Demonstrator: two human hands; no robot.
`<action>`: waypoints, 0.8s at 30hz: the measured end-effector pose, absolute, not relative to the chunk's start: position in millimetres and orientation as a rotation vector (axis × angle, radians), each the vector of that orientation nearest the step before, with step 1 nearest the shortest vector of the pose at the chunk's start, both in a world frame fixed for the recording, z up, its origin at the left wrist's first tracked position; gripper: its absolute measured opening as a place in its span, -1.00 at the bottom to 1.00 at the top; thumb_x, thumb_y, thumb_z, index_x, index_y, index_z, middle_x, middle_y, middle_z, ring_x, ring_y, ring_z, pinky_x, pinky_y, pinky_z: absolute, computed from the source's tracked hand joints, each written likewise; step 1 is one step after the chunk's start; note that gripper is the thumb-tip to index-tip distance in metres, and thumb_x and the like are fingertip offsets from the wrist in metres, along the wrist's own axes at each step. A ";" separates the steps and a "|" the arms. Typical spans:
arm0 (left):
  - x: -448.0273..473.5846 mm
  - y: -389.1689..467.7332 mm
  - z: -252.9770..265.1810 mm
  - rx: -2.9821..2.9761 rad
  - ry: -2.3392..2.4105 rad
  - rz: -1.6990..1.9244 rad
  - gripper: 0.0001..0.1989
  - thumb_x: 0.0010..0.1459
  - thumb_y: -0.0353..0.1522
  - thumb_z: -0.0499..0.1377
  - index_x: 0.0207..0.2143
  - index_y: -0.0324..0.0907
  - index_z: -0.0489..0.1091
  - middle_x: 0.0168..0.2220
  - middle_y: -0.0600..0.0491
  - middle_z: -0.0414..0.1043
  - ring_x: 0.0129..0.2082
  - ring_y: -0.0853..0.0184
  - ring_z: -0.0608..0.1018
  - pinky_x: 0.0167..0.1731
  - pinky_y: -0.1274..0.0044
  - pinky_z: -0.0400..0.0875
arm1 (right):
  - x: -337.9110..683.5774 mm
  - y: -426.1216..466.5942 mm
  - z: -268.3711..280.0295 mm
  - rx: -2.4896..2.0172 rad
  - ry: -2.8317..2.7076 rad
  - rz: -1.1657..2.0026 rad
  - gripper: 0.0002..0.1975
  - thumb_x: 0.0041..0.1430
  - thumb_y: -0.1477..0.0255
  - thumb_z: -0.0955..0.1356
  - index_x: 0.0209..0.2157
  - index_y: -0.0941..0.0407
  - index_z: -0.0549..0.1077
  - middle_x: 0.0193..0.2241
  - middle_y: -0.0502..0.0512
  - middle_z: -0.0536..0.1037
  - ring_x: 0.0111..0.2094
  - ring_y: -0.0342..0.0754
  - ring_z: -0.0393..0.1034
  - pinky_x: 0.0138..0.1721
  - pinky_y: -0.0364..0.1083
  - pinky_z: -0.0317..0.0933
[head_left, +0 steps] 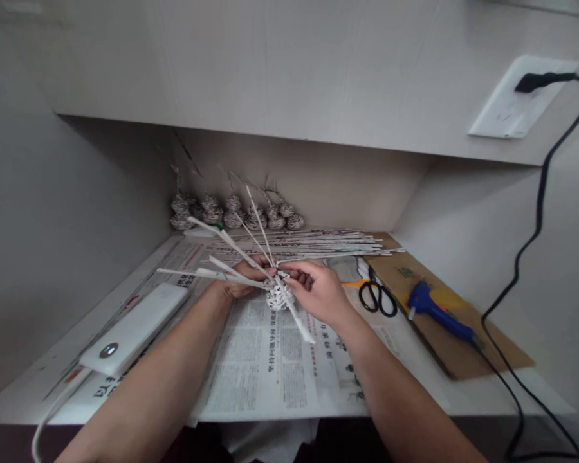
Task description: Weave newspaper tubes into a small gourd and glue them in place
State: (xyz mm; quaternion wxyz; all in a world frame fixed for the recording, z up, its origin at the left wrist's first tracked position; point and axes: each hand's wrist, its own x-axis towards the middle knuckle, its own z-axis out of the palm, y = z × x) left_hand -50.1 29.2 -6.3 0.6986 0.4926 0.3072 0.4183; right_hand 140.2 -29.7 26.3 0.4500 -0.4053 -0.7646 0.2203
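Between my hands, above the newspaper, is a small round weave of rolled paper strips (pixel 278 297), with several loose strip ends fanning out to the left, up and toward me. My left hand (pixel 248 276) grips it from the left, its fingers partly hidden behind the strips. On the other side my right hand (pixel 316 286) is closed, thumb and index finger pinching a paper strip at the top of the weave. The strips cover the exact contact point.
Finished woven gourds (pixel 234 213) line the back wall, with a bundle of paper strips (pixel 318 244) before them. At right lie black-handled scissors (pixel 377 299) and a blue glue gun (pixel 439 312) on cardboard (pixel 482 347), its cord plugged in. A white power bank (pixel 135 328) lies left on newspaper (pixel 241 366).
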 end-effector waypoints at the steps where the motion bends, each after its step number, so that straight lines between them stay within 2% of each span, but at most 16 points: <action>1: -50.2 28.4 -5.2 1.102 0.677 0.910 -0.65 -0.35 -0.29 0.48 -0.45 -0.20 0.50 -0.49 0.03 0.50 -0.48 0.37 0.50 -0.37 0.54 0.38 | 140.2 -30.6 27.3 -0.988 -1.911 0.522 -0.75 0.12 0.42 0.36 -0.14 0.04 0.55 -0.36 0.05 0.52 -0.39 -0.14 0.39 -0.34 -0.16 0.28; 5: -51.6 26.4 -3.7 1.063 0.674 0.891 -0.63 -0.39 -0.32 0.49 -0.46 -0.20 0.49 -0.52 0.06 0.50 -0.52 0.39 0.49 -0.45 0.57 0.34 | 138.5 -34.2 29.5 -0.942 -1.973 0.430 -0.77 0.15 0.43 0.35 -0.15 0.02 0.55 -0.35 0.06 0.53 -0.37 -0.12 0.39 -0.31 -0.14 0.27; 12: -56.3 29.1 -10.9 1.043 0.621 0.846 -0.73 -0.26 -0.40 0.45 -0.44 -0.25 0.50 -0.51 0.04 0.51 -0.53 0.37 0.48 -0.44 0.54 0.30 | 135.9 -37.7 30.8 -0.920 -2.053 0.303 -0.84 0.14 0.41 0.38 -0.21 0.04 0.54 -0.37 0.04 0.51 -0.32 -0.10 0.40 -0.27 -0.12 0.26; 18: -55.5 28.6 -10.1 1.079 0.589 0.828 -0.79 -0.19 -0.37 0.42 -0.42 -0.21 0.55 -0.49 0.04 0.53 -0.49 0.36 0.47 -0.38 0.53 0.30 | 132.9 -38.5 29.2 -0.908 -2.062 0.184 -0.91 0.16 0.45 0.37 -0.29 0.06 0.53 -0.38 0.05 0.52 -0.29 -0.07 0.41 -0.23 -0.10 0.26; 24: -59.3 31.0 -13.5 1.085 0.570 0.802 -0.77 -0.17 -0.34 0.42 -0.42 -0.24 0.51 -0.50 0.05 0.50 -0.47 0.35 0.46 -0.39 0.55 0.26 | 130.0 -37.8 23.8 -0.887 -2.050 0.129 -0.90 0.15 0.52 0.34 -0.33 0.07 0.51 -0.39 0.06 0.52 -0.28 -0.05 0.39 -0.22 -0.09 0.25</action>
